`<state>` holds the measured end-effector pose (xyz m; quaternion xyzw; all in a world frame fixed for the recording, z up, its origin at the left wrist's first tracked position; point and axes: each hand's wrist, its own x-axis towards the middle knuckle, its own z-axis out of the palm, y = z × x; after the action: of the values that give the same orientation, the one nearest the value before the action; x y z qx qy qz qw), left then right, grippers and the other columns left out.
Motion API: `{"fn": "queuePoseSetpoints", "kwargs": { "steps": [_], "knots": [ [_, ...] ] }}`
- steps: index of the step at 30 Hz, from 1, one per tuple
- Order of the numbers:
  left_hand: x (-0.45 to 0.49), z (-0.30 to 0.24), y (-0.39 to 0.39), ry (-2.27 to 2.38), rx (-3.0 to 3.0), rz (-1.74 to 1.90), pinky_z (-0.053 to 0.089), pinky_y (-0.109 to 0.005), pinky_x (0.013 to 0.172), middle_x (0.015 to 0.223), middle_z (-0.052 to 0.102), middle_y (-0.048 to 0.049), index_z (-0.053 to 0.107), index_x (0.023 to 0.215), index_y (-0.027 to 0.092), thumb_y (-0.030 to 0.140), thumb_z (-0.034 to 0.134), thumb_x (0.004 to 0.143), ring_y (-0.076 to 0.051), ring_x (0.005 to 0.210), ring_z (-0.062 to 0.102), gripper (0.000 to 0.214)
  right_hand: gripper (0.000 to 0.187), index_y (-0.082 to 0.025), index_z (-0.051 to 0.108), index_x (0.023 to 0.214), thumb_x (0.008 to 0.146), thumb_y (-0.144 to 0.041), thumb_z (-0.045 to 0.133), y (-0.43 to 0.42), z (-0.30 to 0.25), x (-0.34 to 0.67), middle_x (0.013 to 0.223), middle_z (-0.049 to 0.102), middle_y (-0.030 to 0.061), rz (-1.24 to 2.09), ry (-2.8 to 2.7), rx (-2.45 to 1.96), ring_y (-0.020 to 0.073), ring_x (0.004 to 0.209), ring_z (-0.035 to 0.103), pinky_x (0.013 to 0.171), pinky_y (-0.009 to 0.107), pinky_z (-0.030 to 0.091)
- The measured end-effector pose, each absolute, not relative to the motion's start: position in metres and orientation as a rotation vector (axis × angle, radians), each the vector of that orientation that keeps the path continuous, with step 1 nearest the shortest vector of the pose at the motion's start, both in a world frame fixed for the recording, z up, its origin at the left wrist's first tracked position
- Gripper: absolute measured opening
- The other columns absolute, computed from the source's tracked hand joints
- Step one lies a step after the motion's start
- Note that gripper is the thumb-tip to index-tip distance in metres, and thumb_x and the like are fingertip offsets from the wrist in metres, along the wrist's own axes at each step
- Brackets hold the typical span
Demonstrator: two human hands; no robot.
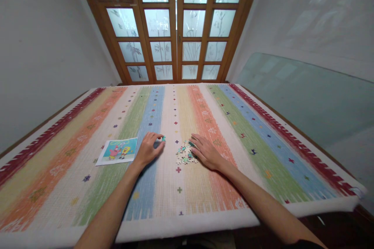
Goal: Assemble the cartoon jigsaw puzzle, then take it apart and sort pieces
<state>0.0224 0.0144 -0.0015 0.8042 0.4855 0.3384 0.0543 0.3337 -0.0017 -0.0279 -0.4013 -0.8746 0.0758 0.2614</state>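
While our left hand (pixel 150 148) pinches a teal puzzle piece (pixel 163 138) over the blue band of the striped cloth (pixel 248 132), our right hand (pixel 206 151) lies flat and spread, touching the pile of loose pieces (pixel 183 156); a cartoon picture card (pixel 117 150) sits just left.

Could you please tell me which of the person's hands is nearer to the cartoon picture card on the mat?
Left. The left hand lies just right of the picture card, not touching it; the right hand rests farther right, beyond the puzzle pieces.
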Motion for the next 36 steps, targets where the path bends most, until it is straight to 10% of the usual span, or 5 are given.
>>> {"fn": "queuePoseSetpoints", "kwargs": {
  "steps": [36],
  "knots": [
    [0.045, -0.011, 0.003, 1.239, 2.522, 0.983, 0.051, -0.046, 0.097, 0.112, 0.074, -0.0077, 0.070, 0.115, 0.020, 0.028, 0.050, 0.102, -0.025, 0.106, 0.062, 0.025, 0.046, -0.018, 0.061, 0.138, 0.109, -0.044, 0.035, -0.002, -0.025, 0.334, 0.147, 0.055, 0.0185, 0.121, -2.390, -1.005, 0.0306, 0.138, 0.049, 0.113, 0.057, 0.043]
  ]
}}
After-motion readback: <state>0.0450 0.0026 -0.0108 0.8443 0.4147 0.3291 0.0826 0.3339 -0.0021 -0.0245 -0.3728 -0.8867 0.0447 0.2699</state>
